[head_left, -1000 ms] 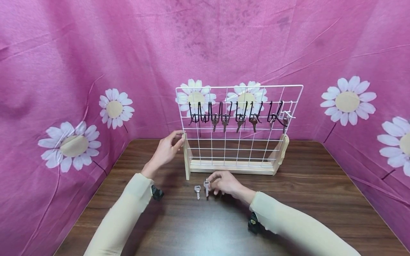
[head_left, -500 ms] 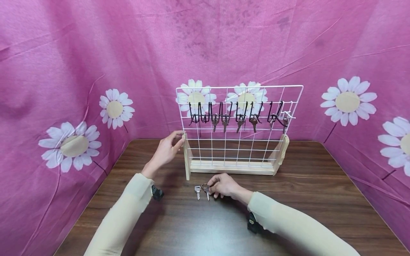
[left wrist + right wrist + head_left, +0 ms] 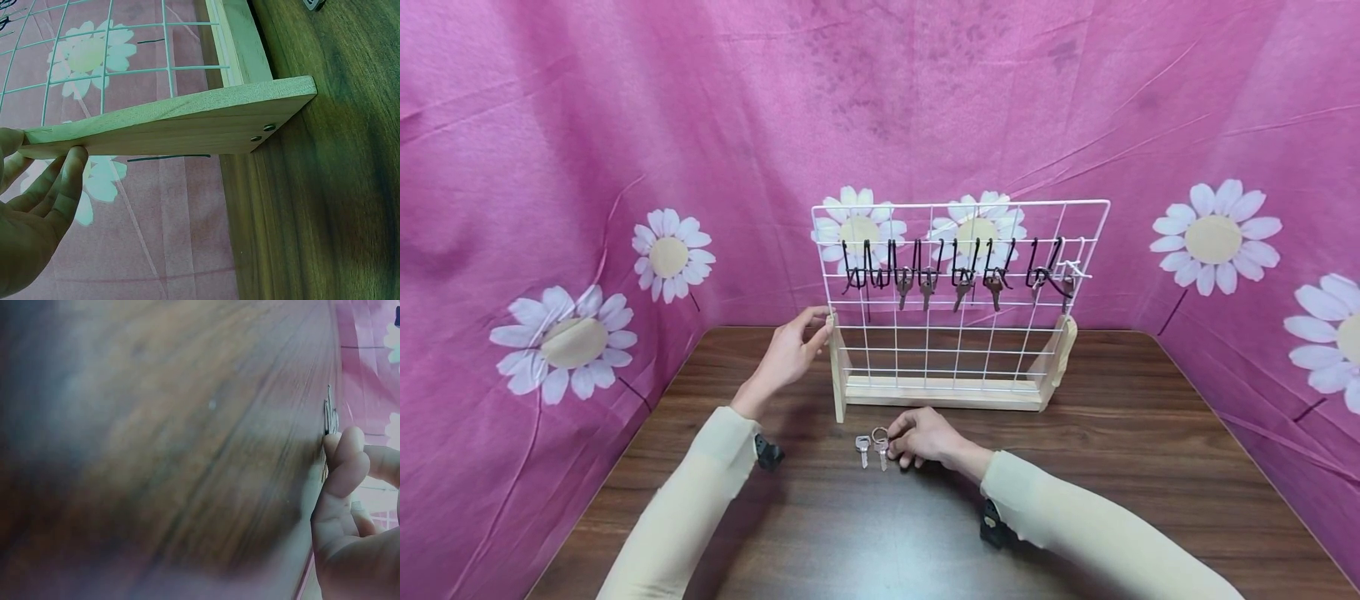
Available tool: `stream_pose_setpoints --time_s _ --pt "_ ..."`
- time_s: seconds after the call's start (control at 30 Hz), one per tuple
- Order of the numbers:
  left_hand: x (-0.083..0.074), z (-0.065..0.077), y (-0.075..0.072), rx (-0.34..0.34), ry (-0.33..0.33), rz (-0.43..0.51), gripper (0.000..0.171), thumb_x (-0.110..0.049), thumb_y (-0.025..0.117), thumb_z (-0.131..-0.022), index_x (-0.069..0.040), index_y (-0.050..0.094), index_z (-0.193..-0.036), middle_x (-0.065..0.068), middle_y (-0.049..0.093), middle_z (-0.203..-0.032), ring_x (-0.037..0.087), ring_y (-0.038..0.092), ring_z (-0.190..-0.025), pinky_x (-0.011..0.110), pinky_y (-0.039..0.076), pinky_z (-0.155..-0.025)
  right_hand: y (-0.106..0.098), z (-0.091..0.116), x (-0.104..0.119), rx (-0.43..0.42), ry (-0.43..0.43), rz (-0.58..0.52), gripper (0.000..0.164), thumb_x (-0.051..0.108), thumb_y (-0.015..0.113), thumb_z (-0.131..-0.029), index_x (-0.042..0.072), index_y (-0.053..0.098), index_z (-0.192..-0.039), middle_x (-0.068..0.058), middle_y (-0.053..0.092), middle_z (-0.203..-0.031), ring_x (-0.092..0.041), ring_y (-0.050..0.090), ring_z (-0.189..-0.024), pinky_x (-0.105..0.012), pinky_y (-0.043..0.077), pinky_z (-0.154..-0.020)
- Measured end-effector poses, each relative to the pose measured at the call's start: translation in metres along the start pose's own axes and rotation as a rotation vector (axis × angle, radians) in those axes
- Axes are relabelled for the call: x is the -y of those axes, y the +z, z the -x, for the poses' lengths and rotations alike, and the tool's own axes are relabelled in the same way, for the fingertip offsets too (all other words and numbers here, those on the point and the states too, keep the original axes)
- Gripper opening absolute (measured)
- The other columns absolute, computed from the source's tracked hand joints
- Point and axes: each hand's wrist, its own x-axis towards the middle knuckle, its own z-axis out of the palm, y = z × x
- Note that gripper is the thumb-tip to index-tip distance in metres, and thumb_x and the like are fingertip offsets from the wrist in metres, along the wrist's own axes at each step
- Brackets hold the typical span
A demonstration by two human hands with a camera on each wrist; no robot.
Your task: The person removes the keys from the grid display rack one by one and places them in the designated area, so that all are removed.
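My left hand (image 3: 790, 346) grips the upper end of the rack's left wooden side (image 3: 169, 125), thumb on one face and fingers on the other. On the table before the rack, my right hand (image 3: 925, 435) has curled fingers at the edge of a silver key (image 3: 882, 455) with a ring (image 3: 880, 435); it seems to pinch the key. Another silver key (image 3: 862, 450) lies just left of it. In the right wrist view, the fingers (image 3: 350, 459) partly hide the thin metal of the keys (image 3: 329, 415).
A white wire grid (image 3: 955, 350) stands between the wooden sides. Black hooks (image 3: 966, 262) line its upper part, several bearing keys (image 3: 995, 290); the leftmost hooks (image 3: 855, 267) bear none. A pink flowered cloth (image 3: 760, 167) hangs behind the dark wooden table (image 3: 820, 533).
The key at my right hand has gone from upright to lying on the table beside the other key, its ring now showing flat. The right hand lowered slightly; the left hand stays put.
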Motion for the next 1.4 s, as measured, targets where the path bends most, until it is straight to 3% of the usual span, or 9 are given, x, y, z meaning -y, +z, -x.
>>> stream_pose_setpoints --time_s 0.63,1.0,1.4 --pt "0.000 0.000 0.000 -0.007 0.006 -0.018 0.032 -0.028 0.056 -0.103 -0.014 0.059 -0.132 0.015 0.073 -0.114 0.024 0.074 -0.078 0.028 0.061 -0.064 -0.013 0.003 0.007 -0.022 -0.020 0.026 0.018 0.007 0.072 -0.083 0.002 0.068 -0.100 -0.009 0.077 -0.081 -0.012 0.063 -0.054 -0.023 0.042 -0.043" --pt "-0.002 0.001 -0.001 0.005 0.003 -0.001 0.034 -0.027 0.057 -0.103 -0.012 0.059 -0.133 0.017 0.073 -0.115 0.027 0.074 -0.082 0.028 0.061 -0.062 -0.020 0.006 0.011 -0.021 -0.047 0.020 0.023 0.008 0.071 -0.085 -0.002 0.068 -0.106 -0.011 0.078 -0.085 -0.013 0.064 -0.055 -0.022 0.042 -0.043" --pt "-0.003 -0.001 -0.002 0.013 0.002 -0.006 0.036 -0.027 0.055 -0.104 -0.012 0.058 -0.136 0.017 0.071 -0.119 0.030 0.075 -0.089 0.036 0.064 -0.075 -0.025 0.005 0.013 -0.025 -0.066 -0.008 0.024 0.007 0.072 -0.085 -0.003 0.067 -0.106 -0.018 0.077 -0.089 -0.013 0.063 -0.055 -0.022 0.042 -0.043"
